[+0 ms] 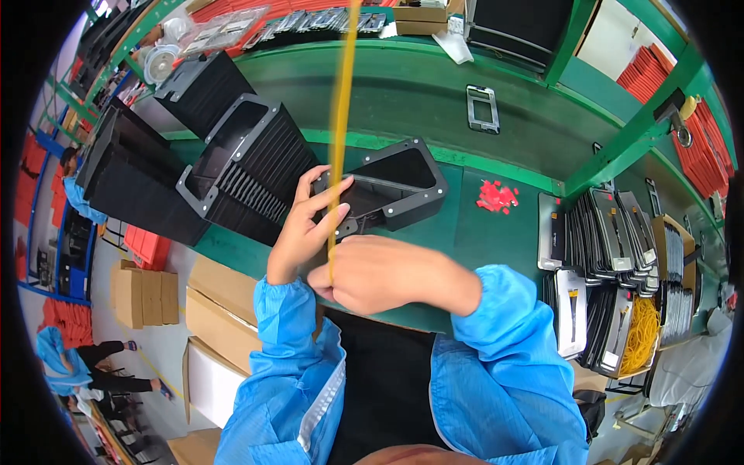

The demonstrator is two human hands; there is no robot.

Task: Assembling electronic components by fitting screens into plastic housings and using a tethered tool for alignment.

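Close in front of me on the green bench lies a short stack of black frames with a large opening and silver rivets at the corners. The fingers and thumb of my left hand close on its left end. My right hand is a fist just nearer to me, knuckles up, with most of its fingers hidden. A thin yellow band, blurred, runs from the top of the view down to my right hand, passing in front of my left fingers.
Tall stacks of black frames stand at left. Small red pieces lie on the bench at right, near packed flat panels and a heap of yellow bands. A single frame lies farther back. Cardboard boxes stand at lower left.
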